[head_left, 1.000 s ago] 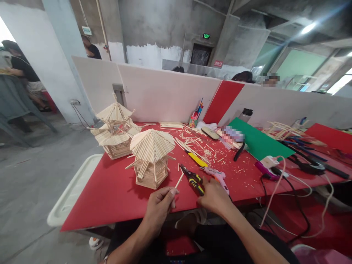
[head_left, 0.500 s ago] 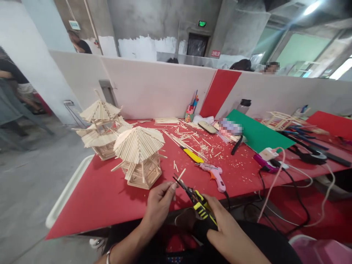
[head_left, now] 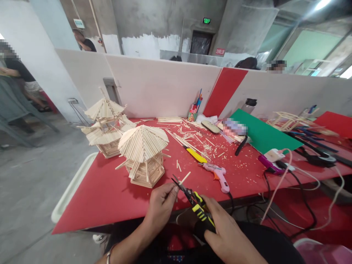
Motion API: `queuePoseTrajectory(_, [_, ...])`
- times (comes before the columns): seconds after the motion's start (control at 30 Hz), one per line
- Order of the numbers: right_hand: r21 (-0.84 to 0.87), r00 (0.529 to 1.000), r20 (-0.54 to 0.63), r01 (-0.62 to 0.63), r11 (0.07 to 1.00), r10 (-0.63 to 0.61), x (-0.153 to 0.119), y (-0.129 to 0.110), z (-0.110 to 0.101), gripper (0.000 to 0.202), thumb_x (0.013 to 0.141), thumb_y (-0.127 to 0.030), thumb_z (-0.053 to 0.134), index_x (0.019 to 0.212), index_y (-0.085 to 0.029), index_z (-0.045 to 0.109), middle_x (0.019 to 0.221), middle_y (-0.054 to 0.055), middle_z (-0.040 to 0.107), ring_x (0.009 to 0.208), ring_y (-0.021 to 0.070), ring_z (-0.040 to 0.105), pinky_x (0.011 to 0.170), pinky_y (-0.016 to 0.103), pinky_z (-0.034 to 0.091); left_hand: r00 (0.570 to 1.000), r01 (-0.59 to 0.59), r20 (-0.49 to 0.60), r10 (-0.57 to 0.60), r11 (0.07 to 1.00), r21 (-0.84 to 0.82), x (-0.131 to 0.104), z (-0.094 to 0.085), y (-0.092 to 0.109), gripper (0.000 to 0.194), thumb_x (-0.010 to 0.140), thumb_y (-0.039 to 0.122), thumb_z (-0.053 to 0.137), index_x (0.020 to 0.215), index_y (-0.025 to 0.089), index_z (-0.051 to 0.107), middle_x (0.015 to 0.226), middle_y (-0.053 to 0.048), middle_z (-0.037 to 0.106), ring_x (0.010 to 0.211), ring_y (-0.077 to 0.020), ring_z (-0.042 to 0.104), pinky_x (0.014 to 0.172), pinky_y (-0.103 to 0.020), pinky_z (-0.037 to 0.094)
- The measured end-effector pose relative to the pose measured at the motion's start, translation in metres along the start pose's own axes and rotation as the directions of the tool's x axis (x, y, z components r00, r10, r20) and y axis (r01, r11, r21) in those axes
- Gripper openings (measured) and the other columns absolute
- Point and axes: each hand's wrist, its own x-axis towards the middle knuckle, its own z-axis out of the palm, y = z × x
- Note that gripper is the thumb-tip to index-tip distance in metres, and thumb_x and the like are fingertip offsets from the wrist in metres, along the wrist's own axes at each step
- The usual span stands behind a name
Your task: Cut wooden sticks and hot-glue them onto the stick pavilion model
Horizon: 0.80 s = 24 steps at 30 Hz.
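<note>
Between thumb and fingers, my left hand (head_left: 162,203) pinches a thin wooden stick (head_left: 186,178) just over the table's front edge. My right hand (head_left: 220,223) is wrapped round the yellow-and-black handles of a pair of pliers (head_left: 196,205). The dark jaws are spread apart around the stick, close to my left fingertips. Beyond my left hand stands a small wooden-stick pavilion (head_left: 143,156) with a pointed roof. A second, two-tiered stick pavilion (head_left: 106,124) is behind it to the left. A pink glue gun (head_left: 218,175) lies to the right, beside a yellow utility knife (head_left: 196,155).
Loose sticks and offcuts (head_left: 189,137) litter the red table (head_left: 104,198). A pen cup (head_left: 193,113) is by the partition. To the right are a green board (head_left: 264,132), a purple power strip (head_left: 271,164) and hanging cables. Other people are in the background.
The whole view has shifted slightly, so the table things appear a little further right. The plier jaws look more widely spread at the stick, and both hands keep their holds.
</note>
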Motion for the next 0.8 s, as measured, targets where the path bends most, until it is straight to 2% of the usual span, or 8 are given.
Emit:
queuePoseTrajectory(0.13, [0.042, 0.999, 0.014, 0.029, 0.999, -0.03, 0.001, 0.001, 0.007, 0.049, 0.076, -0.023, 0.046, 0.125, -0.018, 0.046, 0.115, 0.011, 0.059, 0.107, 0.0226, 0.056, 0.094, 0.035, 0.042, 0.999, -0.032, 0.036, 0.031, 0.998, 0.051, -0.002, -0.001, 0.003, 0.033, 0.087, 0.032, 0.046, 0.058, 0.018, 0.05, 0.056, 0.002, 0.044, 0.055, -0.0125, 0.039, 0.053, -0.024, 0.03])
queuePoseTrajectory(0.23, [0.053, 0.999, -0.008, 0.038, 0.998, -0.038, 0.001, 0.004, 0.012, 0.052, 0.071, -0.017, 0.046, 0.123, -0.02, 0.047, 0.114, 0.01, 0.059, 0.105, 0.0218, 0.057, 0.093, 0.034, 0.043, 0.998, -0.031, 0.053, 0.028, 0.998, 0.046, -0.005, -0.002, 0.006, 0.026, 0.085, 0.03, 0.048, 0.065, 0.017, 0.057, 0.059, 0.001, 0.049, 0.057, -0.0131, 0.043, 0.054, -0.024, 0.032])
queuePoseTrajectory(0.33, [0.04, 0.999, 0.001, 0.043, 0.998, -0.043, -0.001, 0.013, 0.014, 0.06, 0.068, -0.017, 0.046, 0.128, -0.017, 0.043, 0.123, 0.011, 0.055, 0.115, 0.0229, 0.051, 0.1, 0.037, 0.039, 0.999, -0.011, 0.04, 0.01, 1.0, 0.017, -0.007, -0.002, 0.009, 0.031, 0.084, 0.031, 0.05, 0.055, 0.017, 0.053, 0.054, 0.002, 0.045, 0.053, -0.012, 0.04, 0.053, -0.024, 0.031])
queuePoseTrajectory(0.4, [0.027, 0.999, 0.003, 0.053, 0.998, -0.053, -0.004, 0.018, 0.013, 0.066, 0.068, -0.018, 0.045, 0.134, -0.016, 0.037, 0.133, 0.012, 0.048, 0.125, 0.024, 0.042, 0.106, 0.041, 0.033, 0.997, 0.046, 0.072, -0.043, 0.998, -0.044, -0.006, -0.002, 0.011, 0.036, 0.082, 0.034, 0.052, 0.05, 0.018, 0.049, 0.049, 0.003, 0.042, 0.049, -0.0105, 0.037, 0.05, -0.023, 0.028])
queuePoseTrajectory(0.47, [0.015, 0.998, 0.008, 0.055, 0.998, -0.055, -0.006, 0.022, 0.01, 0.069, 0.068, -0.019, 0.045, 0.136, -0.017, 0.035, 0.138, 0.011, 0.044, 0.13, 0.0246, 0.037, 0.108, 0.043, 0.03, 0.98, 0.144, 0.153, -0.123, 0.981, -0.133, -0.006, -0.001, 0.012, 0.039, 0.081, 0.041, 0.054, 0.049, 0.018, 0.049, 0.046, 0.004, 0.039, 0.043, -0.0083, 0.032, 0.045, -0.022, 0.025])
queuePoseTrajectory(0.63, [0.021, 0.995, 0.021, 0.095, 0.995, -0.096, -0.007, 0.02, 0.004, 0.067, 0.063, -0.014, 0.046, 0.129, -0.017, 0.043, 0.127, 0.011, 0.054, 0.119, 0.0241, 0.049, 0.104, 0.04, 0.035, 0.896, 0.403, 0.332, -0.295, 0.853, -0.331, -0.01, -0.001, 0.015, 0.039, 0.073, 0.053, 0.061, 0.058, 0.016, 0.056, 0.039, 0.008, 0.036, 0.034, -0.004, 0.019, 0.037, -0.021, 0.012])
queuePoseTrajectory(0.73, [0.02, 0.996, 0.031, 0.088, 0.996, -0.089, -0.006, 0.022, 0.005, 0.066, 0.063, -0.014, 0.046, 0.129, -0.016, 0.043, 0.126, 0.012, 0.054, 0.119, 0.0243, 0.049, 0.105, 0.041, 0.034, 0.868, 0.468, 0.375, -0.325, 0.788, -0.4, -0.012, -0.001, 0.018, 0.038, 0.07, 0.054, 0.065, 0.066, 0.016, 0.059, 0.037, 0.01, 0.036, 0.031, -0.0033, 0.017, 0.034, -0.02, 0.011])
queuePoseTrajectory(0.8, [0.036, 0.996, 0.05, 0.077, 0.996, -0.079, -0.006, 0.025, 0.007, 0.07, 0.064, -0.014, 0.045, 0.134, -0.016, 0.039, 0.135, 0.013, 0.046, 0.127, 0.0245, 0.041, 0.108, 0.043, 0.029, 0.867, 0.473, 0.371, -0.331, 0.781, -0.408, -0.011, -0.002, 0.019, 0.038, 0.069, 0.053, 0.065, 0.064, 0.017, 0.057, 0.037, 0.01, 0.038, 0.03, -0.0031, 0.017, 0.033, -0.02, 0.012])
